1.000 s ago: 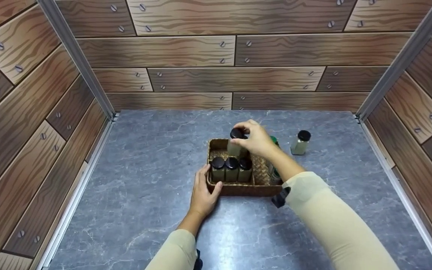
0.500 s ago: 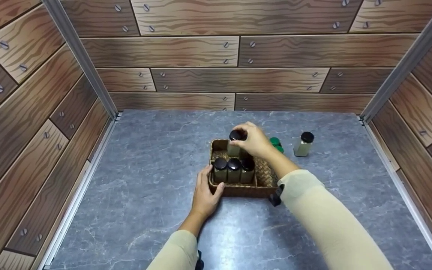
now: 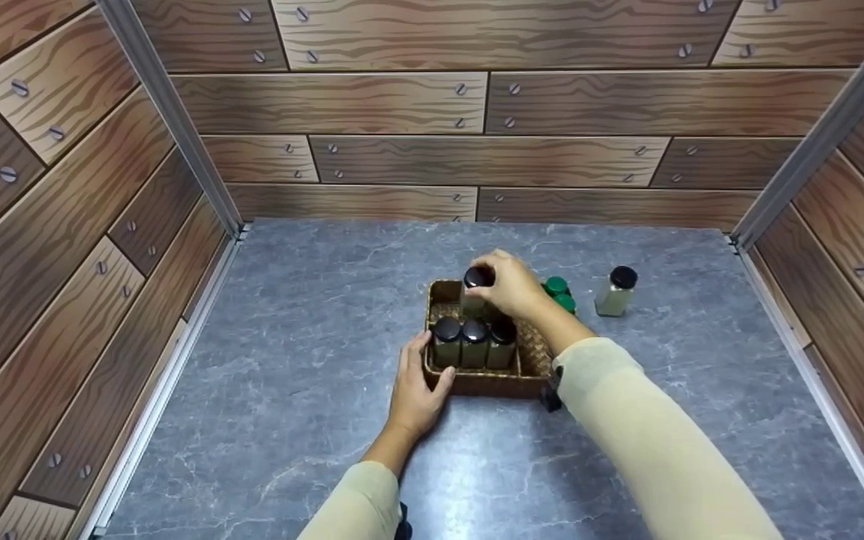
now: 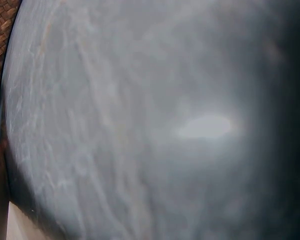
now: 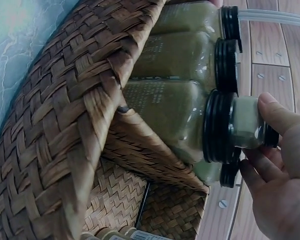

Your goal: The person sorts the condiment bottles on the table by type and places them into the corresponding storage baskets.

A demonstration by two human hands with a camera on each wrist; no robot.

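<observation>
My right hand (image 3: pixel 513 285) pinches a spice jar (image 3: pixel 472 304) near its black lid, over the rear left compartment of a woven basket (image 3: pixel 503 385). In the right wrist view, thumb and fingers are on either side of this jar (image 5: pixel 246 120), behind the front row. Another black-lidded jar (image 5: pixel 208 172) shows low behind that row. Three black-lidded jars (image 3: pixel 474 352) stand upright in the front left compartment. My left hand (image 3: pixel 415 397) rests at the basket's front left corner, fingers along the left side and thumb on the front rim. The left wrist view shows mostly tabletop.
Jars with green lids (image 3: pixel 559 292) stand in the basket's right compartment, partly hidden by my right arm. One more black-lidded jar (image 3: pixel 616 292) stands on the grey marbled table (image 3: pixel 312 337), right of the basket. Wood-patterned walls (image 3: pixel 394 105) enclose the table's back and sides.
The jar in my right hand has sunk slightly lower into the rear left compartment. My left hand stays at the basket corner. The whole head view has shifted a little.
</observation>
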